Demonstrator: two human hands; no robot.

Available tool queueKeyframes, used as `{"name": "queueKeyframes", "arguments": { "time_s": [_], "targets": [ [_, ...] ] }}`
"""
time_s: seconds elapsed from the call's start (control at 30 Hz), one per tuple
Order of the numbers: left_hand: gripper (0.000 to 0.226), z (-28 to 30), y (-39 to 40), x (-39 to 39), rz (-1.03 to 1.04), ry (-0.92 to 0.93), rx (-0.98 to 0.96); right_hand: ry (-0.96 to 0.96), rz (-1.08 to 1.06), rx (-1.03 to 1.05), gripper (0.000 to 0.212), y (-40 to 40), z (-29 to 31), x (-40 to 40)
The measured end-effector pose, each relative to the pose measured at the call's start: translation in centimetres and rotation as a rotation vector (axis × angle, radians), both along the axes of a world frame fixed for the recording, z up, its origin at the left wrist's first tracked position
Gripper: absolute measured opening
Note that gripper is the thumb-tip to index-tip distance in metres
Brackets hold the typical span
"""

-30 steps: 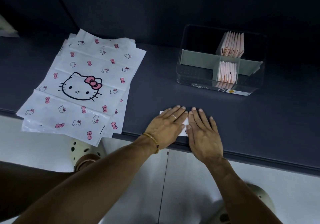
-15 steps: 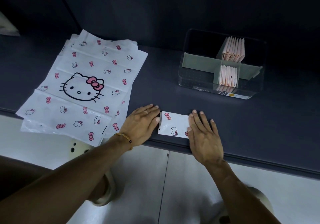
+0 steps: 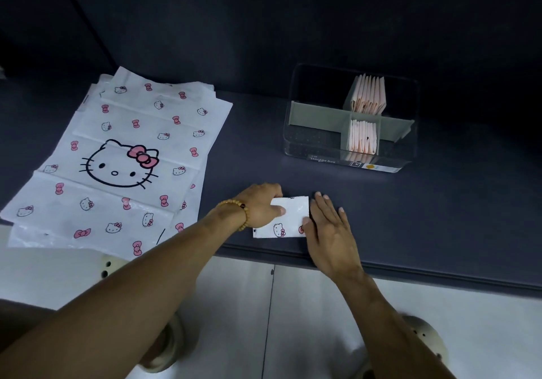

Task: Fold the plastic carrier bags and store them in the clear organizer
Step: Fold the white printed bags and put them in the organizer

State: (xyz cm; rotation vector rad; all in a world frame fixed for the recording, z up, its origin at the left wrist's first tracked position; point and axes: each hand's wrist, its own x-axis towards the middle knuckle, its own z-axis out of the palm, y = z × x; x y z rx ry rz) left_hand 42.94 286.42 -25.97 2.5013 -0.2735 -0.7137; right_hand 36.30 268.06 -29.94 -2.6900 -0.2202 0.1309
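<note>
The left hand (image 3: 259, 204) covers the left part of the folded bag (image 3: 289, 217), and its fingers are hidden beyond the knuckles. The stack of flat bags (image 3: 117, 161) shows only its top sheet whole; the sheets beneath show as edges. The small print on the clear organizer (image 3: 316, 144) label is mostly unreadable. Both forearms are cut off at the lower edge of the frame.

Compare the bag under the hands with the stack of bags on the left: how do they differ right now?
The folded bag is a small packet; the flat stack lies spread out, showing the large cat face. The left hand grips the folded bag and the right hand rests flat against it; nothing touches the flat stack. Both are white with pink bows on the dark counter.
</note>
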Motion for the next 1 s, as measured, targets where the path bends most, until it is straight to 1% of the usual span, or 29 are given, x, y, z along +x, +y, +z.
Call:
{"name": "queueKeyframes", "arguments": {
  "time_s": [0.03, 0.07, 0.13, 0.17, 0.2, 0.23, 0.27, 0.3, 0.33, 0.4, 0.43, 0.47, 0.57, 0.63, 0.7, 0.73, 0.77, 0.87, 1.0],
  "targets": [
    [0.011, 0.2, 0.2, 0.1, 0.033, 0.028, -0.117, 0.015, -0.062, 0.105, 0.048, 0.2, 0.5, 0.2],
    [0.013, 0.6, 0.4, 0.2, 0.062, 0.051, -0.227, 0.021, -0.128, 0.196, 0.045, 0.3, 1.2, 0.5],
    [0.016, 1.4, 0.6, 0.7, 0.137, 0.067, -0.415, 0.013, -0.243, 0.296, 0.032, 0.5, 2.8, 1.2],
    [0.016, 1.7, 0.6, 1.1, 0.188, 0.073, -0.499, 0.037, -0.303, 0.381, 0.027, 0.5, 3.7, 1.8],
    [0.015, 1.9, 0.5, 1.5, 0.243, 0.077, -0.580, 0.075, -0.353, 0.499, 0.027, 0.6, 4.6, 2.4],
    [0.013, 2.0, 0.4, 2.1, 0.298, 0.068, -0.651, 0.105, -0.394, 0.614, 0.027, 0.6, 5.4, 3.1],
    [0.011, 2.1, 0.1, 2.7, 0.361, 0.042, -0.710, 0.103, -0.427, 0.688, 0.026, 0.7, 6.1, 3.8],
    [0.008, 2.0, -0.2, 3.4, 0.445, -0.007, -0.746, 0.066, -0.458, 0.711, 0.024, 0.6, 6.8, 4.6],
    [0.006, 1.8, -0.5, 4.2, 0.549, -0.075, -0.754, 0.011, -0.496, 0.711, 0.024, 0.6, 7.4, 5.4],
    [0.015, 1.4, -1.0, 5.9, 0.749, -0.226, -0.707, -0.119, -0.572, 0.686, 0.028, 0.4, 8.6, 7.2],
    [0.019, 1.3, -1.1, 6.7, 0.800, -0.271, -0.670, -0.176, -0.590, 0.665, 0.030, 0.2, 9.1, 8.2],
    [0.022, 1.1, -1.3, 7.4, 0.809, -0.282, -0.638, -0.220, -0.591, 0.632, 0.032, 0.1, 9.6, 9.2],
    [0.029, 0.3, -2.0, 8.8, 0.770, -0.190, -0.610, -0.330, -0.548, 0.498, 0.033, 0.1, 10.6, 11.8],
    [0.025, -0.3, -2.4, 8.9, 0.774, -0.184, -0.639, -0.389, -0.510, 0.362, 0.032, 0.3, 10.7, 13.1],
    [0.020, -0.6, -2.8, 8.7, 0.796, -0.211, -0.680, -0.354, -0.485, 0.185, 0.031, 0.6, 10.3, 14.2],
    [0.018, -0.7, -3.1, 8.6, 0.791, -0.210, -0.699, -0.321, -0.466, 0.122, 0.030, 1.0, 9.9, 14.5],
    [0.016, -0.7, -3.4, 8.4, 0.774, -0.197, -0.724, -0.294, -0.429, 0.101, 0.030, 1.5, 9.3, 14.7],
    [0.015, -0.7, -4.0, 8.0, 0.688, -0.131, -0.807, -0.188, -0.296, 0.240, 0.034, 3.6, 7.8, 14.4],
    [0.021, -0.6, -3.6, 7.1, 0.698, -0.073, -0.836, -0.030, -0.295, 0.325, 0.037, 3.9, 7.4, 14.6]
  ]
}}
